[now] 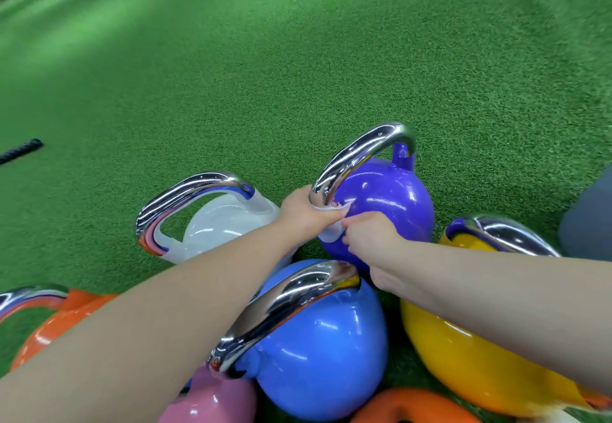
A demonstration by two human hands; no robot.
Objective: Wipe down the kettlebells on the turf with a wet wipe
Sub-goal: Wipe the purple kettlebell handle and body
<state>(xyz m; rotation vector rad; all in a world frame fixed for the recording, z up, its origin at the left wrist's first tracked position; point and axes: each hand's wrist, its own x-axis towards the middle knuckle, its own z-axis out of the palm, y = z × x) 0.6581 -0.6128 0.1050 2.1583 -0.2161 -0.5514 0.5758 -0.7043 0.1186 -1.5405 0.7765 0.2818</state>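
Scene: A person crouches over a cluster of kettlebells on green turf (298, 75), both bare arms reaching forward to the purple kettlebell (390, 204) at the far side of the group.

Left hand: The left hand (306, 212) curls around the near base of the purple bell's chrome handle (361, 154), with a wet wipe (329, 232) bunched under the fingers against the metal.

Right hand: The right hand (372, 240) sits just beside it, fingers curled and pinching the lower part of the same wipe where it meets the purple body.

Wipe: White and crumpled, it wraps the foot of the handle, and only small parts show between the two hands.

Progress: By the look of it, the work is on the purple bell's handle. No frame shows which of the other bells are already wiped; all shine alike, so done and left cannot be told apart.

Left to do, as a judgement: The rest of the purple handle's arc and body, and possibly the neighbours.

Neighbours: A white kettlebell (225, 224) stands to the left, a light blue kettlebell (318, 350) sits nearest in the middle, a yellow kettlebell (470, 350) lies to the right, an orange kettlebell (53, 326) at the lower left edge, a pink kettlebell (212, 399) at the bottom, and another orange shape (414, 406) at the bottom right.

In the way: The light blue bell's handle (284, 310) rises beneath the forearms, and the bells crowd close, leaving little room to reach the purple one's lower sides.

Beyond: A black rope end (23, 150) lies on the turf far left; a grey shape (589, 220) at the right edge is unclear.
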